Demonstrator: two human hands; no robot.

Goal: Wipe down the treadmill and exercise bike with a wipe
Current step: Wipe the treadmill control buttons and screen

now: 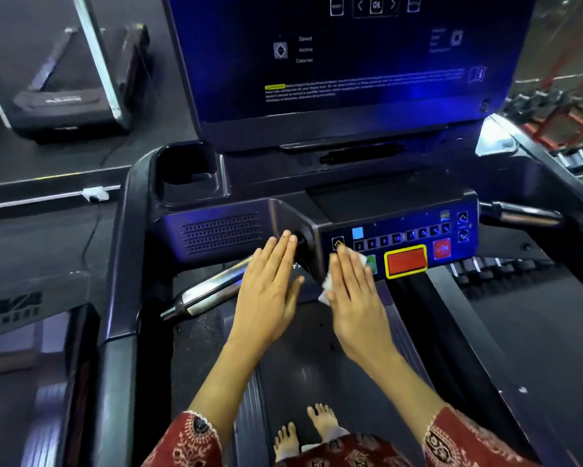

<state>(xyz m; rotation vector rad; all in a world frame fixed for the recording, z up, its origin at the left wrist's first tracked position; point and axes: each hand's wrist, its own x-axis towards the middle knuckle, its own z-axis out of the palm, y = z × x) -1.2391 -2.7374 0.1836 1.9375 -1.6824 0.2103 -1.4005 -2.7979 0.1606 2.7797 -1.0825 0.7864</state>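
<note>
I stand barefoot on the treadmill belt [317,358], facing its dark console. My right hand [354,291] lies flat with straight fingers and presses a white wipe [327,286] against the left end of the button panel [401,241]; the wipe shows at the fingertips and under the thumb side. My left hand [270,284] is flat too, its fingertips touching the console corner beside the speaker grille [221,232]. Above the silver left handlebar [209,293] it holds nothing. No exercise bike is in view.
A large screen [347,52] rises above the console, with a cup holder [185,175] at its left. A second silver grip [522,215] sticks out at the right. Another treadmill [71,96] stands to the left, and weight racks [566,129] at the far right.
</note>
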